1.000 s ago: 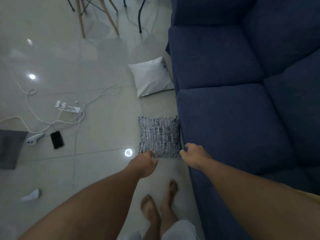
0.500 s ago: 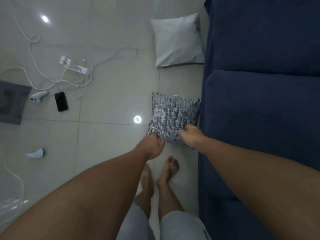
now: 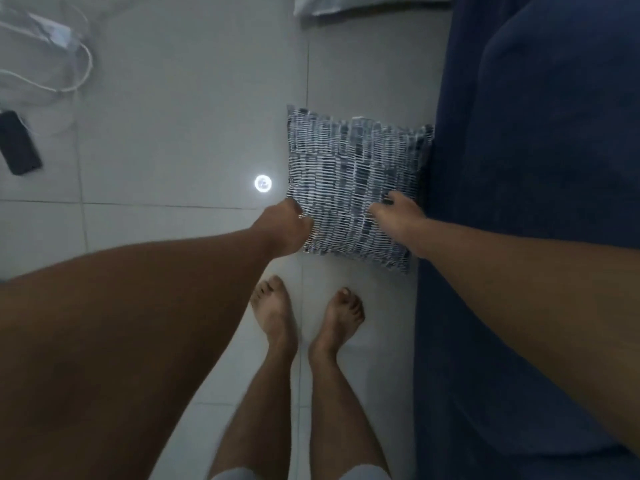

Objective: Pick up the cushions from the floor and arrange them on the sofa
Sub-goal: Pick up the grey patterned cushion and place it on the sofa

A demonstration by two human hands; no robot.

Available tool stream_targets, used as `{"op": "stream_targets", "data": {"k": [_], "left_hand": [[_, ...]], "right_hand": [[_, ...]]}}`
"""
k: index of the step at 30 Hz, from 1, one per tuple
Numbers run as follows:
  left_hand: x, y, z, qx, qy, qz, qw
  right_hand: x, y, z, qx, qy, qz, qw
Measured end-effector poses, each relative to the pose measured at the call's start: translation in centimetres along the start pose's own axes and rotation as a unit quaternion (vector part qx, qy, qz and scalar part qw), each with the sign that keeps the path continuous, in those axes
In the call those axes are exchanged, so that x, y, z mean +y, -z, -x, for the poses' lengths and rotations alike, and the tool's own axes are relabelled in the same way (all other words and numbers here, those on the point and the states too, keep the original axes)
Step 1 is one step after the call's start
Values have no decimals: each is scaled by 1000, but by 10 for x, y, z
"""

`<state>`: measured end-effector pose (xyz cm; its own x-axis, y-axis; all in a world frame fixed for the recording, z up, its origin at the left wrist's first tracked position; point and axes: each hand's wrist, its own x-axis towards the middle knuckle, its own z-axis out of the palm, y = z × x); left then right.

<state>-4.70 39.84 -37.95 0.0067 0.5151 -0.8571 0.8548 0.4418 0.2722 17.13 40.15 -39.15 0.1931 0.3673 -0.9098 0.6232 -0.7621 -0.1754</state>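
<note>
I have both hands on the patterned cushion (image 3: 353, 181): my left hand (image 3: 287, 226) is closed over its near left corner, and my right hand (image 3: 398, 216) is curled onto its near right part, fingers (image 3: 389, 202) pressing into the fabric. The cushion is roughly square, so I can't pick out a long axis; its edges run nearly parallel to the sofa front, with the near edge slanting down toward the right. It lies on the tiled floor (image 3: 180, 133) with its right side touching the dark blue sofa (image 3: 536, 202). My bare feet (image 3: 304, 317) stand just short of it. A white cushion (image 3: 346, 5) lies farther off at the top edge. Well to the left are a dark phone (image 3: 19, 143) and white cables (image 3: 69, 64).
</note>
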Motion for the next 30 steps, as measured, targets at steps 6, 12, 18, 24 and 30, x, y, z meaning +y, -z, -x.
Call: {"op": "stream_targets", "data": {"k": [6, 12, 18, 24, 30], "left_hand": [[-35, -29, -82, 32, 28, 21, 999], [-52, -55, -121, 74, 71, 118, 988], [-46, -61, -139, 44, 85, 363, 927], [-49, -65, -122, 33, 123, 429, 894], [-71, -58, -84, 72, 157, 436, 883]], "right_hand": [[28, -28, -91, 45, -48, -46, 997], [43, -45, -124, 81, -40, -110, 990], [37, -45, -134, 72, -66, -199, 975], [47, -50, -132, -38, -87, -262, 960], [46, -66, -108, -110, -76, -151, 979]]}}
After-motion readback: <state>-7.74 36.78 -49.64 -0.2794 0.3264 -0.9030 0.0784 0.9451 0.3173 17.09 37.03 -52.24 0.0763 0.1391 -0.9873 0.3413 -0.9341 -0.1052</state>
